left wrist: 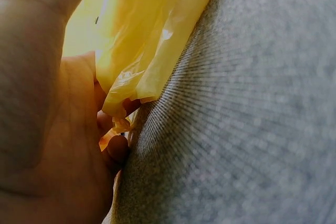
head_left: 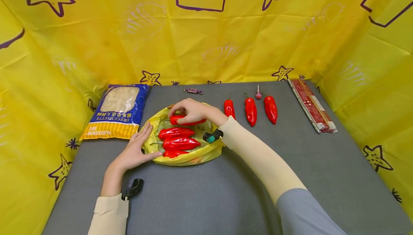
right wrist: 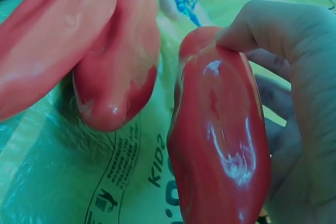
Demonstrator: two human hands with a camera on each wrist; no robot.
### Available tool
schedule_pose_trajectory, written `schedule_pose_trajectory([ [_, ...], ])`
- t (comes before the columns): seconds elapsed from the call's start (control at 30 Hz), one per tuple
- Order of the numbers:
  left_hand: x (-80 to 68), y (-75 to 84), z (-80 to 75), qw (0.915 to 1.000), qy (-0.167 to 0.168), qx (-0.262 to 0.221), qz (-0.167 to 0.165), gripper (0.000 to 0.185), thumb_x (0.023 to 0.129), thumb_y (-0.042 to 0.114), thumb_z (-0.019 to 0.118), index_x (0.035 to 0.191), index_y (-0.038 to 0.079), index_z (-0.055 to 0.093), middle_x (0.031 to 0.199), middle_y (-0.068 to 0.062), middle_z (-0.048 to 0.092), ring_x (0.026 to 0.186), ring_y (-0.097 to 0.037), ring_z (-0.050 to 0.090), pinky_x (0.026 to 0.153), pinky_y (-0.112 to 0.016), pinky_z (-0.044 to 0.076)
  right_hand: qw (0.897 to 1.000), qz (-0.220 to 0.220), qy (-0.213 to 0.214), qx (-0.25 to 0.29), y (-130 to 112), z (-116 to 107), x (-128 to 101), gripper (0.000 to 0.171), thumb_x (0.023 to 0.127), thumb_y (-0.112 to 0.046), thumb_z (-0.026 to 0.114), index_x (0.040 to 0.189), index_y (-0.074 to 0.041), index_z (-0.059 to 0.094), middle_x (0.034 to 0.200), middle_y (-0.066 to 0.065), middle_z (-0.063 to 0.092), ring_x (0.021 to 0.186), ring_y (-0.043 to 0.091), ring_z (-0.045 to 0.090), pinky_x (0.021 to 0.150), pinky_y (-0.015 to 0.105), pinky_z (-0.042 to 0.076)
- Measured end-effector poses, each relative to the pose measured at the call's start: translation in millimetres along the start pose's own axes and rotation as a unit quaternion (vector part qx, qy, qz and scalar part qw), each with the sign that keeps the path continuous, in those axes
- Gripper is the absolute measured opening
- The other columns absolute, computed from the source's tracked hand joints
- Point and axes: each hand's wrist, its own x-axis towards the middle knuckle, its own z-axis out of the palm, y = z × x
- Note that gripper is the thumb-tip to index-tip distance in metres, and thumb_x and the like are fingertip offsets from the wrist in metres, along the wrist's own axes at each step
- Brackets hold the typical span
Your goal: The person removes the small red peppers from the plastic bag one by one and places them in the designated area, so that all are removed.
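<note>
Sleeves, cream over grey, enter from the near edge of the grey table (head_left: 226,192), each wrist carrying a small black device; left hand (head_left: 137,150) lies at the near-left rim of the yellow plastic bag (head_left: 190,158), fingers straight and spread along the rim, thumb pressed against the near edge; the left wrist view shows the palm against crumpled yellow film where the bag meets the table surface; inside the open bag lie three red peppers side by side, the nearest red pepper (head_left: 172,153) partly under the rim, the middle red pepper (head_left: 180,144) just beyond it, the third red pepper (head_left: 175,133) beyond that, all lengthwise left to right and touching or nearly so; right hand (head_left: 193,111) reaches across the far part of the bag, fingers curled round a fourth red pepper (head_left: 187,121) that lies at the far side of the bag's mouth; the right wrist view confirms thumb and fingers closed on this glossy pepper (right wrist: 220,135), with another pepper just beside it on the printed film; beyond and to the right, well apart from the bag, three loose peppers (head_left: 251,111) lie in a row, stems pointing away; a lollipop (head_left: 258,94) lies between the two right-hand ones; far left, a pasta packet (head_left: 117,111) lies flat; far centre, a wrapped sweet (head_left: 193,91); far right, a long red packet (head_left: 311,105) runs along the table edge.
</note>
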Motion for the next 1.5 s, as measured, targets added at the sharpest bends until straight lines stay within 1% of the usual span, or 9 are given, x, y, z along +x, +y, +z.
schedule_pose_trajectory([
  [0.13,-0.6,0.0,-0.4,1.0,0.001,0.0,0.001,0.113,0.091,0.054,0.08,0.172,0.014,0.013,0.18,-0.006,0.0,0.155,-0.055,0.011,0.115,-0.08,0.02,1.0,-0.001,0.021,0.007,-6,-3,-11,0.036,0.096,-0.016,0.07,0.131,-0.01,0.074,0.117,0.0,0.073,0.084,0.017,0.054,0.078,0.026,0.045],
  [0.2,-0.8,0.1,-0.2,1.0,0.001,-0.002,0.003,0.113,0.091,0.053,0.08,0.172,0.014,0.013,0.18,-0.005,-0.001,0.155,-0.055,0.011,0.116,-0.08,0.02,0.999,0.009,0.033,0.008,-9,-3,-16,0.037,0.096,-0.016,0.07,0.132,-0.01,0.074,0.116,0.0,0.072,0.087,0.017,0.055,0.079,0.027,0.046],
  [0.37,-1.3,-0.2,1.4,0.9999,0.002,-0.007,0.007,0.113,0.091,0.051,0.081,0.172,0.014,0.012,0.18,-0.005,-0.001,0.155,-0.054,0.011,0.116,-0.08,0.019,0.996,0.047,0.068,0.018,-13,-1,-27,0.036,0.096,-0.016,0.07,0.131,-0.012,0.073,0.103,0.001,0.069,0.077,0.016,0.051,0.071,0.026,0.042],
  [0.6,-1.6,0.0,3.5,0.9999,0.004,-0.007,0.007,0.113,0.091,0.051,0.081,0.172,0.013,0.013,0.18,-0.004,-0.001,0.156,-0.055,0.009,0.118,-0.08,0.017,0.988,0.075,0.136,0.01,-17,-2,-42,0.034,0.097,-0.016,0.071,0.13,-0.01,0.074,0.115,-0.001,0.074,0.073,0.016,0.053,0.072,0.026,0.045],
  [0.8,-1.8,1.9,2.9,0.9999,0.007,-0.007,0.013,0.112,0.091,0.049,0.081,0.171,0.011,0.015,0.18,-0.008,0.0,0.156,-0.056,0.009,0.117,-0.08,0.016,0.976,0.103,0.189,0.017,-20,-5,-59,0.036,0.096,-0.017,0.071,0.131,-0.01,0.074,0.119,0.002,0.075,0.065,0.019,0.049,0.065,0.029,0.041],
  [0.9,-2.2,2.5,2.7,0.9999,0.007,-0.005,0.013,0.111,0.091,0.049,0.081,0.171,0.011,0.015,0.18,-0.008,0.0,0.156,-0.056,0.008,0.118,-0.08,0.015,0.971,0.112,0.209,0.028,-21,-5,-70,0.035,0.097,-0.019,0.071,0.131,-0.01,0.074,0.126,0.003,0.074,0.069,0.017,0.055,0.066,0.029,0.045],
  [1.1,-3.1,4.1,1.6,0.9999,0.009,-0.005,0.014,0.111,0.091,0.049,0.082,0.171,0.01,0.016,0.18,-0.008,0.001,0.155,-0.054,0.012,0.117,-0.079,0.019,0.96,0.123,0.243,0.059,-21,-5,-92,0.035,0.1,-0.022,0.072,0.133,-0.011,0.073,0.13,0.005,0.072,0.084,0.018,0.066,0.067,0.034,0.055],
  [1.33,-3.3,4.3,1.0,1.0,0.005,-0.004,0.007,0.112,0.091,0.051,0.081,0.171,0.011,0.015,0.18,-0.008,0.0,0.156,-0.053,0.011,0.117,-0.079,0.019,0.937,0.151,0.303,0.088,-15,-7,-118,0.036,0.1,-0.021,0.073,0.136,-0.015,0.072,0.129,0.005,0.072,0.085,0.021,0.068,0.072,0.037,0.055],
  [1.5,-3.2,3.9,0.8,1.0,0.003,-0.003,0.006,0.112,0.091,0.051,0.081,0.171,0.011,0.014,0.18,-0.006,-0.001,0.156,-0.054,0.009,0.117,-0.08,0.017,0.924,0.158,0.336,0.09,-10,-9,-134,0.038,0.101,-0.019,0.072,0.138,-0.016,0.071,0.135,0.003,0.07,0.088,0.024,0.068,0.075,0.039,0.056],
])
